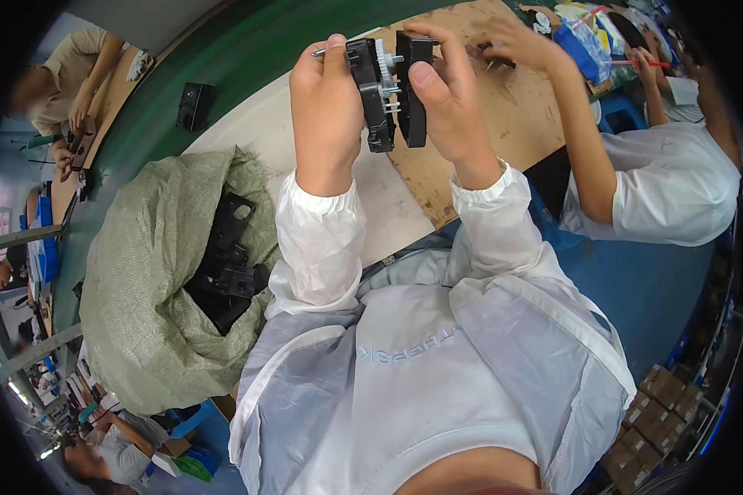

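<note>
Above the bench, my left hand (326, 111) grips a black plastic gearbox housing (366, 97) by its outer side. White gears (383, 68) and several metal shafts stick out of its inner face. A thin metal pin (318, 53) pokes out beside my left thumb. In my right hand (452, 103), a matching black cover (413, 89) is held upright between thumb and fingers. The cover faces the gear side, with a narrow gap between the halves; the shaft ends reach toward it. Whether any shaft touches the cover I cannot tell.
A green woven sack (153, 280) at my left holds several black plastic parts (238, 276). Another black part (195, 106) lies on the green surface. On the right, a co-worker's arm (582, 140) reaches over the brown board (462, 165). Cardboard boxes (652, 421) stand at lower right.
</note>
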